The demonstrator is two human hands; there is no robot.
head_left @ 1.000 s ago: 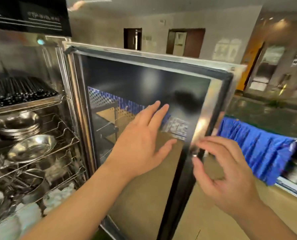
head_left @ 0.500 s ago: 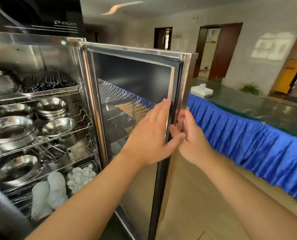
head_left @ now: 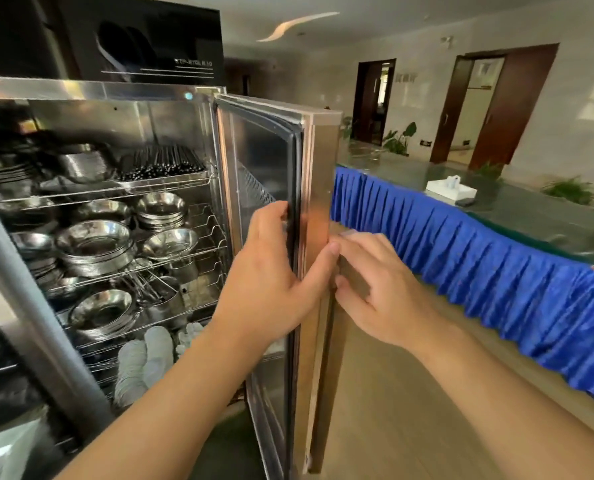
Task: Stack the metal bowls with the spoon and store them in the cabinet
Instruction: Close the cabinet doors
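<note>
A steel cabinet [head_left: 98,93] stands open at the left, its wire shelves full of stacked metal bowls [head_left: 94,245]. Its right door [head_left: 318,174] stands wide open, seen nearly edge-on. My left hand [head_left: 271,278] is wrapped around the door's free edge, fingers on the inner side, thumb on the outer. My right hand [head_left: 382,289] rests on the outer side of the same edge, fingertips touching the metal. I cannot pick out a spoon among the utensils.
A long counter with a blue pleated skirt [head_left: 479,271] runs along the right, with a white box [head_left: 451,194] on top. White dishes [head_left: 143,362] fill the lowest shelf. A second door's frame [head_left: 36,317] crosses the left foreground. Wooden floor lies between cabinet and counter.
The door has swung further open, from facing me to nearly edge-on. My left hand moved from the glass to the door's edge, and my right hand came onto the outer side.
</note>
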